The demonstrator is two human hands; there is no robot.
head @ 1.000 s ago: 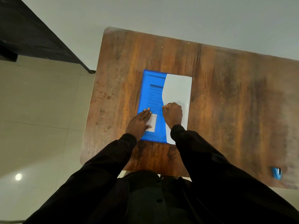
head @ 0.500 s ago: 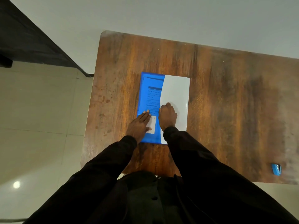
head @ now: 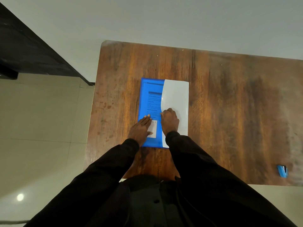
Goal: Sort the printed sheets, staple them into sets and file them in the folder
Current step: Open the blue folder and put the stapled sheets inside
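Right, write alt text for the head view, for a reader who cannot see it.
A person's left hand presses flat on a translucent blue plastic folder on a brown wooden table, while the right hand grips the curved edge of a white sheet overlapping it. A small blue stapler lies at the table's near right.

Right hand point(head: 169, 123): a second ago it sat as a raised fist further onto the white sheet point(head: 177, 95). It has since slid leftward and lowered somewhat, and its bent fingers now hold the sheet's curled left edge.
Gap between hands: narrower than before. The right fingertips now lie just beside the fingertips of the left hand point(head: 140, 130).
View: the camera has tipped, so the table point(head: 229, 95) sits lower in frame and more wall shows beyond the fingers.
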